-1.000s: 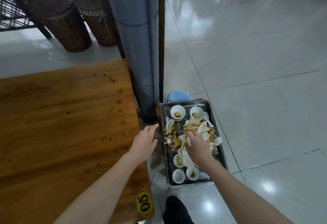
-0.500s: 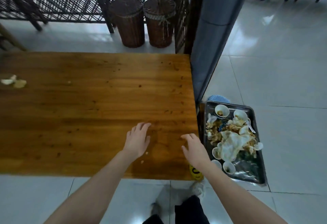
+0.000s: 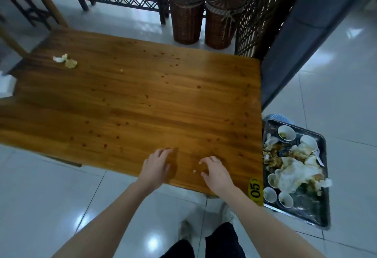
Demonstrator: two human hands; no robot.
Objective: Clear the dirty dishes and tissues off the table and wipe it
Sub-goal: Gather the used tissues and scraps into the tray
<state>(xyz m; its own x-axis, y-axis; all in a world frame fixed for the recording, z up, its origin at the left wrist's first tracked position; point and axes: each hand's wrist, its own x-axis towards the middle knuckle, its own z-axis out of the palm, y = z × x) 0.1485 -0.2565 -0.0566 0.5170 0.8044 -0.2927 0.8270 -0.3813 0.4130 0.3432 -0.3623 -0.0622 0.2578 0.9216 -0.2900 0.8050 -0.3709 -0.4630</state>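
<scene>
A wooden table [image 3: 130, 102] fills the middle of the head view. Crumpled, stained tissues [image 3: 65, 61] lie near its far left corner. Small crumbs [image 3: 197, 167] sit by the near edge. My left hand [image 3: 156, 166] hovers over the near edge with loosely curled fingers, holding nothing. My right hand [image 3: 214, 171] is beside it, fingers loosely curled near the crumbs, also holding nothing. A metal tray [image 3: 318, 215] stands to the right of the table, loaded with small white bowls [image 3: 286, 133], food scraps and used tissues [image 3: 293, 173].
A yellow "05" sticker [image 3: 255, 190] marks the table's near right corner. Two wicker baskets [image 3: 186, 15] stand behind the table by a lattice screen. A grey pillar [image 3: 306, 29] rises at the right. A white tissue box [image 3: 6, 85] shows at the left edge.
My right hand has left the tray and come over the table's near edge beside the left hand. The view has swung left, bringing the tissues at the far left corner into sight.
</scene>
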